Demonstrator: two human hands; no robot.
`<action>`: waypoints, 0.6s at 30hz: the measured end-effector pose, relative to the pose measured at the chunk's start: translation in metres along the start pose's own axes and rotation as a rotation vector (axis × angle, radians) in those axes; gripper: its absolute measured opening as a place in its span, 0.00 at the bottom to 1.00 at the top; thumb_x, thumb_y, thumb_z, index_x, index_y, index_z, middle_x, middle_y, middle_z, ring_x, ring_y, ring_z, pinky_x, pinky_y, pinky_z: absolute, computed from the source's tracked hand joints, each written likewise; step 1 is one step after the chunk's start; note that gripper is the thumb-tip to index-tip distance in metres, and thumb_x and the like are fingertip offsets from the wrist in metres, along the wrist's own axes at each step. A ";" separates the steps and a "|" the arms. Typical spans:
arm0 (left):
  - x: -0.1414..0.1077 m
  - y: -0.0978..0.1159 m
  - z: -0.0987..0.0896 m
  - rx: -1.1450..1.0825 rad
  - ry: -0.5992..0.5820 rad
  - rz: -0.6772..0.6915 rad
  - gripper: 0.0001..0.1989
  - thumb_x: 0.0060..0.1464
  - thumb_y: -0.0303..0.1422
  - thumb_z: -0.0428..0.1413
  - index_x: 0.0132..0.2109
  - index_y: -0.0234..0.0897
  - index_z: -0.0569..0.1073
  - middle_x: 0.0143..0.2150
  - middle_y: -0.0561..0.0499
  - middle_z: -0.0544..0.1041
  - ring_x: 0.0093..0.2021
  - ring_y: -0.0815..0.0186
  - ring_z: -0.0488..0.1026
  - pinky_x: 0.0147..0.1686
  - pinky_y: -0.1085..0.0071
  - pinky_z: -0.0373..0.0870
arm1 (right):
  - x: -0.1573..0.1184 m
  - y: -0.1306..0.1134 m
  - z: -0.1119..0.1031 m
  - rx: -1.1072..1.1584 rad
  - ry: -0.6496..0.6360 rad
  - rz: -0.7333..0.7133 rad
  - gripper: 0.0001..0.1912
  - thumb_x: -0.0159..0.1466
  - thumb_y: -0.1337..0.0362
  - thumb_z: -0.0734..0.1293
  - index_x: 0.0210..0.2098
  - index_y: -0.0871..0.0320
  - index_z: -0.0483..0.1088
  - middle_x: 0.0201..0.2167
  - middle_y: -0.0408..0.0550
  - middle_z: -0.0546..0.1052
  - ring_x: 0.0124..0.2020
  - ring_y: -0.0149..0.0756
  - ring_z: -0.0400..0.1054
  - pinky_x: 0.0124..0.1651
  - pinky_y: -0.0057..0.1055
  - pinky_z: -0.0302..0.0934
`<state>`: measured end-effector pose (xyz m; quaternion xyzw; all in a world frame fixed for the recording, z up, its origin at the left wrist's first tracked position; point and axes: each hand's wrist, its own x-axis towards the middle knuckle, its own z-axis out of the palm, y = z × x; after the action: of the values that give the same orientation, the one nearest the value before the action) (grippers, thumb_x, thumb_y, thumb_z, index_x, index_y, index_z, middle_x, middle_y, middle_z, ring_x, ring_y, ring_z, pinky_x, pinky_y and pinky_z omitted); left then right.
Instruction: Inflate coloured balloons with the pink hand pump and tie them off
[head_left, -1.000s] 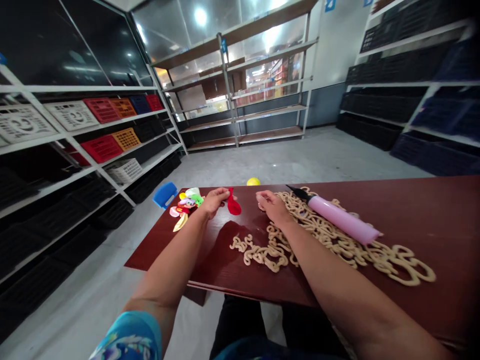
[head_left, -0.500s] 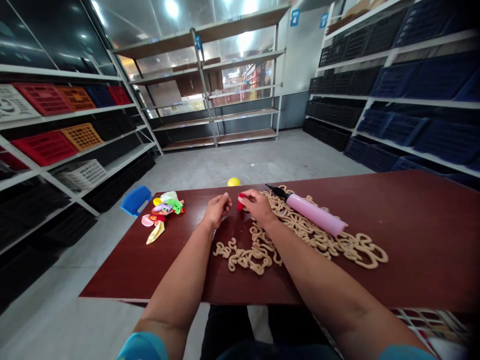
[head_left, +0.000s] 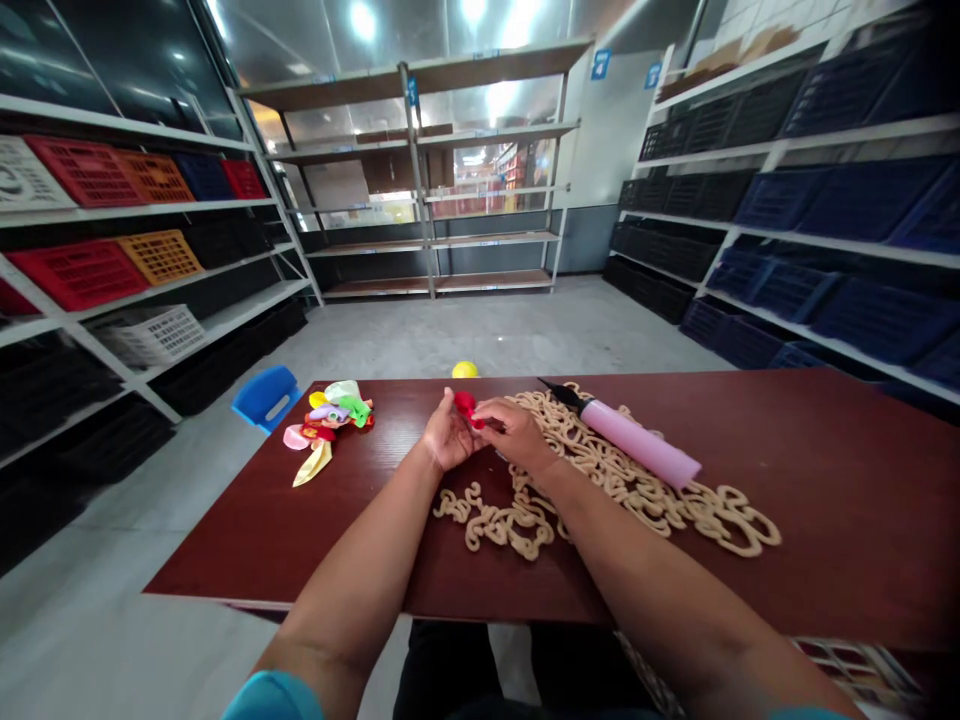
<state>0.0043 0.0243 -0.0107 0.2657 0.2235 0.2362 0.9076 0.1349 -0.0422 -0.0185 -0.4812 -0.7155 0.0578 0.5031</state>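
A small red balloon [head_left: 465, 404] is between my two hands above the dark red table. My right hand [head_left: 513, 430] pinches its lower end with the fingertips. My left hand [head_left: 451, 434] is palm up beside it, fingers apart, close to the balloon and the right fingertips. Tan rope-like loops [head_left: 510, 526] lie in a tangled heap in front of and to the right of my hands. Across the heap rests a pink hand pump [head_left: 641, 443] with a black nozzle. Several limp coloured balloons [head_left: 334, 412] are piled at the table's left.
The dark red table [head_left: 840, 480] extends to the right. A blue chair [head_left: 268, 396] stands by its left corner, and a yellow ball [head_left: 465, 369] shows past the far edge. Shelves with crates [head_left: 82, 272] line both sides; a metal rack [head_left: 429, 190] stands at the back.
My left hand has turned palm up, opened and moved right to the red balloon. The balloon, in my right fingers, has shifted slightly left. The view has tilted a little.
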 end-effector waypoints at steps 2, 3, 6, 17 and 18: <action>0.001 0.001 -0.001 -0.036 0.021 0.114 0.21 0.54 0.46 0.45 0.36 0.32 0.71 0.32 0.44 0.73 0.32 0.64 0.71 0.34 0.66 0.69 | 0.000 0.000 0.000 -0.039 0.015 -0.020 0.07 0.55 0.67 0.65 0.34 0.53 0.71 0.38 0.44 0.73 0.44 0.35 0.64 0.49 0.36 0.56; 0.002 0.001 -0.001 -0.047 0.036 0.153 0.18 0.55 0.43 0.46 0.36 0.32 0.71 0.32 0.44 0.73 0.32 0.64 0.71 0.33 0.66 0.69 | 0.000 0.000 0.000 -0.060 0.020 -0.028 0.07 0.54 0.65 0.66 0.34 0.53 0.71 0.39 0.45 0.72 0.45 0.36 0.64 0.50 0.37 0.55; 0.002 0.002 -0.001 -0.098 0.088 0.198 0.12 0.54 0.37 0.48 0.35 0.31 0.71 0.32 0.44 0.73 0.31 0.64 0.71 0.32 0.66 0.70 | -0.001 -0.001 -0.002 -0.091 0.001 -0.047 0.15 0.49 0.60 0.70 0.37 0.53 0.70 0.42 0.46 0.70 0.47 0.38 0.62 0.52 0.40 0.54; -0.002 0.009 -0.003 -0.231 0.099 0.139 0.06 0.42 0.20 0.47 0.28 0.31 0.66 0.30 0.43 0.72 0.22 0.70 0.67 0.16 0.76 0.61 | 0.024 -0.046 -0.038 -0.028 0.188 0.219 0.14 0.58 0.57 0.62 0.42 0.53 0.67 0.43 0.46 0.71 0.45 0.34 0.65 0.49 0.34 0.58; -0.002 0.009 -0.004 -0.243 0.109 0.155 0.09 0.40 0.17 0.46 0.29 0.31 0.66 0.31 0.43 0.72 0.22 0.71 0.66 0.16 0.77 0.61 | 0.028 -0.047 -0.049 -0.042 0.199 0.269 0.14 0.58 0.56 0.61 0.41 0.53 0.67 0.42 0.45 0.72 0.43 0.34 0.66 0.47 0.33 0.59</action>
<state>-0.0019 0.0313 -0.0081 0.1573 0.2211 0.3448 0.8986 0.1427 -0.0659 0.0504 -0.5866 -0.5922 0.0616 0.5490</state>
